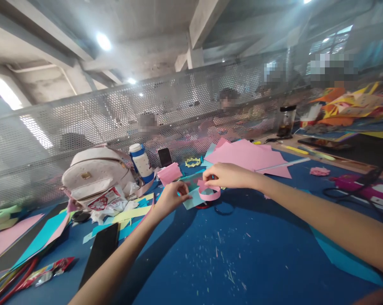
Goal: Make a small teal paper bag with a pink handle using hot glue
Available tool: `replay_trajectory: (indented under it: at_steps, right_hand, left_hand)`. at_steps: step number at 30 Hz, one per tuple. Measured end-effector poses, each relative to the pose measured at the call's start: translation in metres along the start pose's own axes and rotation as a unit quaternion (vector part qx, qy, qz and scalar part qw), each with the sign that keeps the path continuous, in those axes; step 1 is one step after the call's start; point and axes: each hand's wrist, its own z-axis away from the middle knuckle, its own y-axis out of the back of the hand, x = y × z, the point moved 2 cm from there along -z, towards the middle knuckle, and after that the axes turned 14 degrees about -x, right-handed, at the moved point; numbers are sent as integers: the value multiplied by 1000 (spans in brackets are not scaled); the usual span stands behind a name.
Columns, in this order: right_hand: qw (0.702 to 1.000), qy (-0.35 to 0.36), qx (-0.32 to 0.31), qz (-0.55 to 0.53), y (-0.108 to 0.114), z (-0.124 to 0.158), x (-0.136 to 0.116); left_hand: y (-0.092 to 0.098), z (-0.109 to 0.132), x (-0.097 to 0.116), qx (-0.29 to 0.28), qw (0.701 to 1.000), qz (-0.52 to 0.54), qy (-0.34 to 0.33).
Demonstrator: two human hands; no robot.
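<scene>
My right hand (223,174) pinches a pink paper strip (209,195) that curls into a loop below the fingers. My left hand (173,196) is closed at the fingertips on the left edge of a light blue paper piece (194,199). That paper is tilted, partly behind the pink loop. Just under the loop shows the edge of a small red round thing, mostly hidden. A dark ring-shaped band (225,209) lies on the blue table (242,254) close by.
Pink sheets (245,153) are piled behind my hands. Leftward are a white backpack (97,171), a water bottle (141,161), a black phone (102,250) and paper scraps (127,216). A magenta device (359,188) with a cable sits right. A perforated metal screen (178,106) runs along the back.
</scene>
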Motion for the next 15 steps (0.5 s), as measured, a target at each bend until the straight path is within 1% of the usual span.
replay_trajectory:
  at_steps: [2,5,10,12,15]
  right_hand:
    - [1000,19,-3,-11,-5,-1,-6]
    - [1000,29,3,0,-23,-9,-14]
    - [997,-13,58,47,-57,-24,-17]
    - [996,-22,68,51,-64,-27,-16]
    - [995,-28,79,54,-69,-29,-15]
  left_hand:
    - [1,6,0,14,1000,-13,9]
    - [0,11,-1,8,999,-27,18]
    - [-2,10,3,-30,999,-27,9]
    - [-1,11,7,-47,998,-34,2]
    - [1,13,12,-54,997,-53,5]
